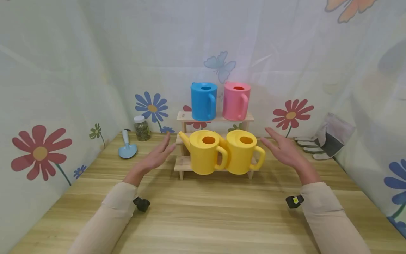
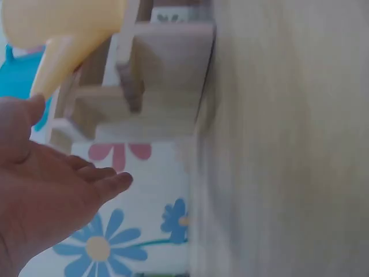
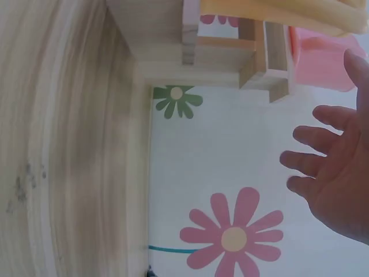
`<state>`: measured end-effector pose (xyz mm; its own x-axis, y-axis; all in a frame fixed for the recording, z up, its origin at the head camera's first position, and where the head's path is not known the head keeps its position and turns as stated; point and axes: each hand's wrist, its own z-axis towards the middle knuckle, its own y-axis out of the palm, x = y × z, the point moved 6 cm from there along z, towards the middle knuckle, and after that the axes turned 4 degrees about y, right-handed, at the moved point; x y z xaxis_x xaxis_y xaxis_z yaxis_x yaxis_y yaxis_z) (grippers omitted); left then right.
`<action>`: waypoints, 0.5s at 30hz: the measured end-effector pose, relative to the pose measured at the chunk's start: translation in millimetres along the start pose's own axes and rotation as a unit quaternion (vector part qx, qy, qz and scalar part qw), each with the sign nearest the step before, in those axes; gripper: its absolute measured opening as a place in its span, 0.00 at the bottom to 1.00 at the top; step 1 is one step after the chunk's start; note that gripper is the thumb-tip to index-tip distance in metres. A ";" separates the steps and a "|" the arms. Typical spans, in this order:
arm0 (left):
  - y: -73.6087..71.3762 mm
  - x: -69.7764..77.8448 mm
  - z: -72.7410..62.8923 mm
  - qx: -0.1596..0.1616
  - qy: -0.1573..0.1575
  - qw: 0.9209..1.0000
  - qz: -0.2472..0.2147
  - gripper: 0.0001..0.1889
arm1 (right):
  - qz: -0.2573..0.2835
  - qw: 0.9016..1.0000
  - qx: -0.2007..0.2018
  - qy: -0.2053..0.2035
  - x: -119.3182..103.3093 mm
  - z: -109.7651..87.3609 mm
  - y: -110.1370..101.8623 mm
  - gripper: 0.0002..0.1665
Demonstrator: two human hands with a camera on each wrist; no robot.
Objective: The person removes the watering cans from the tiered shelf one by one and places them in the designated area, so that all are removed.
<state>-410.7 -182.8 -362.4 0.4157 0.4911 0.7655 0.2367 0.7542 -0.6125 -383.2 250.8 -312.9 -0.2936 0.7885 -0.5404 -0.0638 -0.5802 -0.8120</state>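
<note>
Two yellow watering cans stand side by side on the low front step of a wooden tiered stand (image 1: 184, 163), the left can (image 1: 203, 158) with its spout to the left, the right can (image 1: 239, 158) with its handle to the right. On the top step sit a blue watering can (image 1: 200, 102) and a pink watering can (image 1: 234, 102). My left hand (image 1: 155, 155) is held in the air left of the stand, fingers extended, holding nothing. To the right of the stand my right hand (image 1: 283, 150) is likewise raised, its fingers spread and straight, apart from the cans.
At the back left of the wooden table (image 1: 203, 218) lie a light blue hand trowel (image 1: 127, 150) and a jar with a white lid (image 1: 142, 128). Grey and white gloves (image 1: 330, 137) lie at the back right. Flower-printed curtains (image 1: 152, 42) enclose the table.
</note>
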 end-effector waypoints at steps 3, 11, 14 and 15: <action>10.7 2.4 6.3 0.020 0.022 0.998 -0.059 0.39 | 0.017 1.000 -0.013 0.004 -4.1 -2.3 0.9 0.44; 18.8 17.4 9.2 0.041 0.028 0.987 -0.150 0.35 | 0.086 0.995 -0.051 -0.010 -22.3 -7.6 -3.0 0.43; 20.7 10.7 11.6 0.041 0.027 0.984 -0.171 0.34 | 0.096 0.994 -0.052 -0.014 -24.2 -8.5 -2.1 0.44; 20.9 10.4 12.1 0.040 0.026 0.984 -0.169 0.33 | 0.095 0.994 -0.050 -0.015 -24.4 -8.5 -1.8 0.45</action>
<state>-412.1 -156.7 -364.9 0.3704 0.1849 0.9103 0.2993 0.9040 -0.3054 -367.7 234.3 -300.2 -0.3190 0.6590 -0.6812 0.0898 -0.6945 -0.7139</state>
